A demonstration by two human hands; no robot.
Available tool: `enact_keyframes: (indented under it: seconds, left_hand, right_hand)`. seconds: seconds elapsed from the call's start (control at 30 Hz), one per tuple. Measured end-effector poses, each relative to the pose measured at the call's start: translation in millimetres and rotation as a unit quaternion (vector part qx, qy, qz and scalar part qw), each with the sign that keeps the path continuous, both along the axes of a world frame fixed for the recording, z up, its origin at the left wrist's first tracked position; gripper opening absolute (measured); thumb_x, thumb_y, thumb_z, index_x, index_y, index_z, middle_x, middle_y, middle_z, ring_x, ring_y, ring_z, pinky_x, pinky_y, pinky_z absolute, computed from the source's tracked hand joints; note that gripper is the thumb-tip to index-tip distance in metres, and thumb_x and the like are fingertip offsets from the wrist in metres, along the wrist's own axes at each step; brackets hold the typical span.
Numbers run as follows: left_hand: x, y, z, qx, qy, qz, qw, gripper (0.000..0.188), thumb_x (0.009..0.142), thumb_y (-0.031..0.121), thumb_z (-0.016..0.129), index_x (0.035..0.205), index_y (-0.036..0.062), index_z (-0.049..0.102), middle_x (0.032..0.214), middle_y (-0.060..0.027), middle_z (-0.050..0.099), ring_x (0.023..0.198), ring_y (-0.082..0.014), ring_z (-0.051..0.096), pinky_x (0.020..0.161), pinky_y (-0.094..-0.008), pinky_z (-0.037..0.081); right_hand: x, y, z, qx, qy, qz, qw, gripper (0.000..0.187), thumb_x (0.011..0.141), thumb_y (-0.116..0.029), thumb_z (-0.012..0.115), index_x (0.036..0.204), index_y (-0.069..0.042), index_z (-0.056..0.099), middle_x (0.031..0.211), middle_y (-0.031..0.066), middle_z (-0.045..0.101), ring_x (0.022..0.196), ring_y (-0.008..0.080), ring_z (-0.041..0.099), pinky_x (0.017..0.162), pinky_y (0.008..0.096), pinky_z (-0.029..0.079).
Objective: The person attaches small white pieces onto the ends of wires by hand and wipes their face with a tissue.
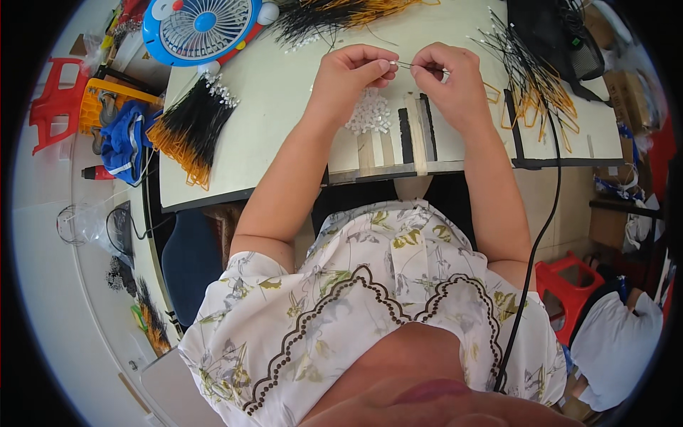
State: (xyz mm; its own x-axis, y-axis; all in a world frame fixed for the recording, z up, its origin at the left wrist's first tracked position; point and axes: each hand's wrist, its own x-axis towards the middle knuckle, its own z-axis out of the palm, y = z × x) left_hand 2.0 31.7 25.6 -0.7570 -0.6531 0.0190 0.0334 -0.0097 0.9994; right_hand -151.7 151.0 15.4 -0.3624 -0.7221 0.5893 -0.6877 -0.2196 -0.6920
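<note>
Over the table, my left hand pinches a small white connector housing between thumb and fingertips. My right hand is closed on thin black wire, whose end meets the housing. Whether the wire is seated inside is too small to tell. Just below the hands lies a pile of loose white connector housings. A fanned bundle of black wires with white connectors and orange ends rests at the left. Another loose bundle of wires lies at the right, beyond my right hand.
The pale table has strips of black and beige tape near its front edge. A blue fan stands at the back left, beside more wires. A black cable crosses the right edge. Red stools stand beyond.
</note>
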Motion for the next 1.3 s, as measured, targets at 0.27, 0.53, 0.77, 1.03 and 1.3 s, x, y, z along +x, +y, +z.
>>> enact_keyframes:
  seconds: [0.27, 0.53, 0.77, 1.03, 1.3]
  left_hand:
    - [0.2, -3.2, -4.2, 0.068, 0.055, -0.017, 0.996, 0.014, 0.087, 0.003, 0.069, 0.100, -0.0006, 0.069, 0.090, -0.0080, 0.071, 0.083, -0.0150, 0.069, 0.075, -0.0262, 0.055]
    - [0.5, -4.3, -5.3, 0.087, 0.059, -0.019, 0.994, 0.013, 0.085, 0.004, 0.071, 0.098, 0.0008, 0.068, 0.089, -0.0071, 0.071, 0.082, -0.0145, 0.069, 0.073, -0.0249, 0.053]
    - [0.4, -5.7, -6.9, 0.085, 0.063, -0.031, 0.994, 0.012, 0.085, 0.003, 0.071, 0.096, 0.0014, 0.068, 0.088, -0.0069, 0.071, 0.082, -0.0147, 0.069, 0.073, -0.0250, 0.053]
    - [-0.8, -3.8, -8.2, 0.068, 0.071, -0.033, 0.995, 0.012, 0.085, 0.002, 0.070, 0.096, 0.0005, 0.068, 0.088, -0.0074, 0.071, 0.082, -0.0146, 0.069, 0.072, -0.0251, 0.052]
    - [-4.0, 3.4, -8.9, 0.014, 0.046, -0.007, 0.999, 0.011, 0.084, 0.001, 0.069, 0.095, -0.0008, 0.068, 0.088, -0.0080, 0.071, 0.081, -0.0137, 0.068, 0.074, -0.0258, 0.054]
  right_hand:
    - [1.2, 1.2, 1.9, 0.009, -0.007, 0.013, 1.000, 0.008, 0.077, -0.008, 0.067, 0.074, -0.003, 0.062, 0.065, 0.0007, 0.059, 0.060, 0.0120, 0.050, 0.068, 0.0278, 0.044]
    - [3.2, 3.0, 4.2, 0.007, 0.021, 0.010, 1.000, 0.009, 0.079, -0.012, 0.067, 0.075, -0.005, 0.062, 0.066, -0.0012, 0.059, 0.061, 0.0124, 0.049, 0.084, 0.0309, 0.042]
    - [1.4, 2.4, 2.2, 0.011, 0.008, 0.013, 1.000, 0.010, 0.079, -0.011, 0.066, 0.074, -0.004, 0.062, 0.065, -0.0004, 0.059, 0.060, 0.0124, 0.049, 0.078, 0.0298, 0.043]
    - [1.4, 2.3, 0.6, 0.030, -0.021, 0.018, 0.999, 0.009, 0.079, -0.011, 0.067, 0.075, -0.004, 0.062, 0.066, -0.0007, 0.059, 0.059, 0.0118, 0.048, 0.078, 0.0293, 0.043]
    - [5.7, 3.5, 2.8, 0.034, 0.034, -0.001, 0.999, 0.009, 0.081, -0.014, 0.067, 0.077, -0.007, 0.063, 0.070, -0.0021, 0.061, 0.064, 0.0130, 0.051, 0.095, 0.0333, 0.036]
